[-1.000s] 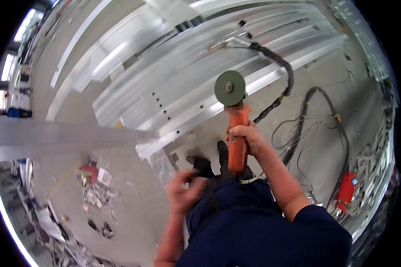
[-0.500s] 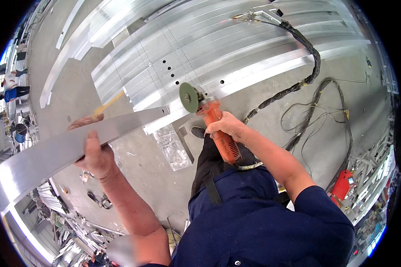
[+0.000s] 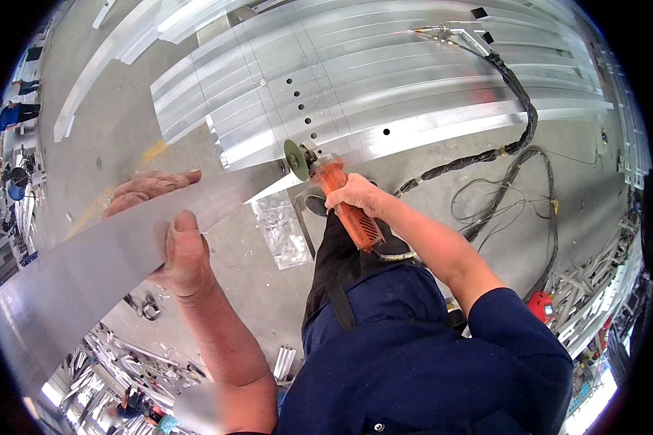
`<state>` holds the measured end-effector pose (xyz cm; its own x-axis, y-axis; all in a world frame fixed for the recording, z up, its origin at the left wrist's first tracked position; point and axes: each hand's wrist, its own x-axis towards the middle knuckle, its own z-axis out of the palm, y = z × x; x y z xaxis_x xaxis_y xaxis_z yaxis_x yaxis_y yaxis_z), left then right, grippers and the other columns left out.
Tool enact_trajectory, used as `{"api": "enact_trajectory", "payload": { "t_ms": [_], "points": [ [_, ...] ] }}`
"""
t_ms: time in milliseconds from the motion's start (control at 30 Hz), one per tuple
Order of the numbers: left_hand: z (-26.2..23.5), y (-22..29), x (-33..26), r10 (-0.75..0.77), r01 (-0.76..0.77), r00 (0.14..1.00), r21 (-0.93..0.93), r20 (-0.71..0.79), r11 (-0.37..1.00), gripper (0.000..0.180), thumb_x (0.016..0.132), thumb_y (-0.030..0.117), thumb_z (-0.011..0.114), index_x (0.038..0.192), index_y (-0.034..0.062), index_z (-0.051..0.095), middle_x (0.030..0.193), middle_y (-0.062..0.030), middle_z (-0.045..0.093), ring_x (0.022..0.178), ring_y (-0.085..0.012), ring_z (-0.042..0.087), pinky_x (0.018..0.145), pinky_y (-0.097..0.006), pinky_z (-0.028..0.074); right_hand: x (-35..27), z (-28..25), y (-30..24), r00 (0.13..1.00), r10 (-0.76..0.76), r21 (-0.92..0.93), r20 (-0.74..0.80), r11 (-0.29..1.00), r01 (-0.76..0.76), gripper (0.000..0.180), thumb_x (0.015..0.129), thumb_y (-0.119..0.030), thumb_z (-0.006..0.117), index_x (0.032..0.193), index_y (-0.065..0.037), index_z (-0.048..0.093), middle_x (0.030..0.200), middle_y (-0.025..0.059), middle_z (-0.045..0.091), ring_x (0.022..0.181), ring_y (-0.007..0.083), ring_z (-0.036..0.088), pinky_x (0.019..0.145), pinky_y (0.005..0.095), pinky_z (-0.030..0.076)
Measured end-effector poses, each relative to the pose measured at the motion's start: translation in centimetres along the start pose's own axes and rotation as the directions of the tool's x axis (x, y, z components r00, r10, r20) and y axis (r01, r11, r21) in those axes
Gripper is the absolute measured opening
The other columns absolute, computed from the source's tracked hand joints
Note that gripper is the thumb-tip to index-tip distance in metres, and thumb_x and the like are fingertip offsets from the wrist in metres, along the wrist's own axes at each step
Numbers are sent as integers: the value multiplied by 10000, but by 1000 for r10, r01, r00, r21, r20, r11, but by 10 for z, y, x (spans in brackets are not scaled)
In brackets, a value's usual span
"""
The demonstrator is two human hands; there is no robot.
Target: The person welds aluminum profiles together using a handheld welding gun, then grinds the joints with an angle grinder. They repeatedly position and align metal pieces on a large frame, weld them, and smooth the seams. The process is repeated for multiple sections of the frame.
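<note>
1. Head view looks down on an orange angle grinder point(image 3: 345, 199), held out in front of the person's body above a grey concrete floor point(image 3: 268, 290).
2. Its green disc point(image 3: 294, 159) stands on edge at the far end of the grinder, just beside the near end of a long flat metal strip point(image 3: 116, 250); whether disc and strip touch cannot be told.
3. Right hand point(image 3: 357, 194) is closed fully around the grinder's orange body, fingers wrapped over the top, behind the disc.
4. Left hand point(image 3: 168, 232) grips the metal strip well to the left of the grinder: the thumb lies flat on the near face, the fingertips curl over the far edge.
5. From the grinder, the strip runs down and to the left, widening toward the picture's rim.
6. Beyond the grinder lies a stack of long aluminium profiles point(image 3: 384, 80), side by side, some with a row of small round holes.
7. Just below the disc, on the floor, lies a clear plastic bag point(image 3: 279, 228).
8. Right of the grinder, a thick black sheathed hose point(image 3: 519, 109) snakes across the profiles to the floor, where thin loose cables point(image 3: 515, 206) lie in loops.
9. Farther right of the grinder, near the person's right sleeve, a small red machine point(image 3: 543, 306) sits on the floor.
</note>
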<state>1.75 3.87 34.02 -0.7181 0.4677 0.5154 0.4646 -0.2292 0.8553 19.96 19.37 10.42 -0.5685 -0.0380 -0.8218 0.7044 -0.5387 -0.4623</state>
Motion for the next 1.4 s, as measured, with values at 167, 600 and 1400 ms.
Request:
{"api": "enact_trajectory", "payload": {
  "t_ms": [167,600,1400],
  "points": [
    [4,3,0,9,-9,1000,11,-13,1000,429,788,178,787,1016,44,450,919,-115,529,874,-245,599,762,-470,602,9,4,4,999,-11,-40,-30,999,9,297,642,-75,790,887,-32,627,764,67,621,636,181,602,602,333,506],
    [6,3,-4,44,-44,999,-2,-26,999,451,783,163,785,1024,26,430,891,-128,537,858,-243,597,751,-449,608,6,14,-5,995,23,-86,-95,996,-31,246,635,-79,790,826,-12,650,742,90,650,634,181,620,586,325,509],
    [8,6,-6,62,-61,997,18,-53,998,354,700,35,738,947,-11,489,853,-144,562,773,-275,632,727,-435,598,3,17,-13,993,23,-131,-115,991,-38,270,639,-71,794,855,-7,645,774,90,633,654,194,617,601,344,516]
  ]
}}
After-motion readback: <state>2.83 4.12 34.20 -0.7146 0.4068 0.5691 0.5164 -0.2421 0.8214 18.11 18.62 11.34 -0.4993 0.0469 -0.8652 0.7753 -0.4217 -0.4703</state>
